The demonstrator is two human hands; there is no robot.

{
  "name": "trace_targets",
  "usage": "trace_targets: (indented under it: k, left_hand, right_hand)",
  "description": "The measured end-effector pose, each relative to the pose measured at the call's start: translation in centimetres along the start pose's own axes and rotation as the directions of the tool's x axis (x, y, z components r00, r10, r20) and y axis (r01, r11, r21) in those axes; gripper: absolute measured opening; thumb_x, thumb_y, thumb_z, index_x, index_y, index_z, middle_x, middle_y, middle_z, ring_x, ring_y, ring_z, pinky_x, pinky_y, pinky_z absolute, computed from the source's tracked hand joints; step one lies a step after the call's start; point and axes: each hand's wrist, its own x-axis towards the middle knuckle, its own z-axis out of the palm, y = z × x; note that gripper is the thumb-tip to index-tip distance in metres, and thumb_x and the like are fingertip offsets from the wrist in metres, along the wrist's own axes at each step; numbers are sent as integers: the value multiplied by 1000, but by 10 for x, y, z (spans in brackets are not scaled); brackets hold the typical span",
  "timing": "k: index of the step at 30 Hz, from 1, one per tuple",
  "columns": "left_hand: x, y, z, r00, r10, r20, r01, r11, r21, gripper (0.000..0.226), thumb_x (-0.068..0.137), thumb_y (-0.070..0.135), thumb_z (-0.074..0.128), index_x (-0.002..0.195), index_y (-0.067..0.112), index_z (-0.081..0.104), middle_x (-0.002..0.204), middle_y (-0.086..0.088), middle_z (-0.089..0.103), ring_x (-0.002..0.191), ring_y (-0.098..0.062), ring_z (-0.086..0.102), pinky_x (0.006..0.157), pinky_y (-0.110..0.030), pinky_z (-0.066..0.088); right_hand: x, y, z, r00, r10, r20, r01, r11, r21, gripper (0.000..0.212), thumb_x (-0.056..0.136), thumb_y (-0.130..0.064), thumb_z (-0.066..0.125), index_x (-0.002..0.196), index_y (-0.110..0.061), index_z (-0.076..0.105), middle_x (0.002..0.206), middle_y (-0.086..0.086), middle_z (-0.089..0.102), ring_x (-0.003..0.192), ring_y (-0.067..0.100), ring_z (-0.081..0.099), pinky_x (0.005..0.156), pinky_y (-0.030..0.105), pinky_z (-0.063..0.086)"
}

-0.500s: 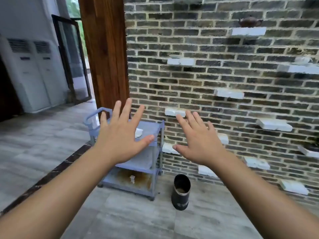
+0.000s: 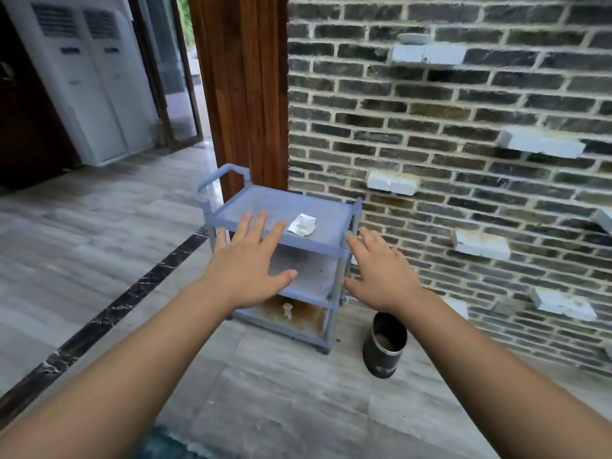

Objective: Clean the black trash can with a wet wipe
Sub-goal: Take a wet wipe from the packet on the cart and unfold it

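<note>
While hands (image 2: 311, 270) spread, empty: black trash can (image 2: 384, 346) upright, dirty inside, w/ wipe (image 2: 303, 224) on cart (image 2: 265, 200)

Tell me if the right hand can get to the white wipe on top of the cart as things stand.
Probably yes. The right hand is open and empty, held out near the cart's front right corner. The wipe lies alone on the top shelf with nothing over or around it, so the way looks free from above.

wipe (image 2: 302, 224) on cart (image 2: 334, 251) top | trash can (image 2: 384, 346) right of cart
</note>
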Motion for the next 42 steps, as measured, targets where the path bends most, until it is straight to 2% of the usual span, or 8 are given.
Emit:
trace_targets:
  k: [11, 16, 21, 25, 31, 35, 38, 42]
  left_hand:
    - [119, -36, 94, 976, -68, 206, 75, 997, -26, 89, 76, 76, 30, 151, 35, 4, 163, -1, -3, 149, -25, -5, 114, -59, 11]
    - [189, -39, 135, 946, -115, 304, 135, 990, -48, 81, 86, 64, 41, 152, 28, 11, 163, -2, 3, 149, -25, 0, 114, -56, 12]
    - [256, -46, 187, 924, -114, 366, 157, 984, -90, 71, 90, 53, 48, 150, 21, 25, 159, -6, 20, 146, -26, 17, 114, -49, 25]
    - [306, -57, 234, 902, -100, 420, 203, 957, -207, 67, 86, 51, 53, 141, 17, 36, 146, -6, 42, 134, -26, 40, 102, -45, 42]
    - [400, -92, 311, 876, -97, 473, 254, 925, -282, 58, 83, 52, 54, 132, 23, 44, 126, -8, 61, 112, -30, 58, 83, -38, 49]
    - [462, -114, 362, 852, -91, 516, 306, 885, -351, 61, 84, 46, 55, 136, 18, 42, 128, -13, 60, 113, -34, 57, 86, -37, 47]
    - [491, -126, 388, 828, -71, 556, 330, 863, -382, 57, 86, 39, 59, 135, 13, 43, 130, -15, 59, 115, -35, 56, 90, -40, 48]
    - [520, -128, 423, 784, -65, 617, 386, 830, -402, 58, 87, 38, 60, 136, 11, 43, 131, -18, 57, 118, -36, 54, 93, -41, 47]
  right_hand:
    - [147, 40, 84, 991, -33, 130, 23, 997, 79, 82, 88, -49, 53, 152, -19, 11, 162, 8, 15, 148, 25, 15, 114, 47, 31]
    - [226, 71, 120, 977, -47, 208, 21, 992, 125, 67, 86, -50, 54, 140, -17, 34, 148, 11, 38, 135, 30, 38, 100, 49, 45]
    - [300, 93, 161, 945, -66, 322, 7, 984, 179, 56, 86, -48, 55, 130, -15, 46, 128, 7, 52, 118, 29, 52, 92, 46, 50]
    - [349, 100, 199, 921, -63, 383, -28, 973, 228, 53, 87, -43, 56, 129, -12, 49, 132, 12, 53, 120, 32, 52, 96, 43, 47]
    - [432, 99, 260, 908, 10, 418, -145, 946, 290, 55, 87, -36, 57, 137, -15, 45, 140, 12, 51, 127, 31, 49, 102, 43, 45]
    - [489, 97, 304, 898, 154, 413, -335, 847, 413, 50, 86, -25, 62, 132, -12, 50, 133, 15, 58, 119, 34, 55, 94, 35, 43]
    - [516, 93, 330, 816, 313, 486, -553, 670, 496, 51, 86, -24, 64, 132, -10, 47, 130, 15, 60, 119, 35, 55, 87, 29, 40]
    - [548, 94, 361, 695, 460, 553, -719, 451, 528, 48, 87, -22, 62, 129, -8, 44, 127, 17, 61, 116, 37, 56, 83, 30, 40]
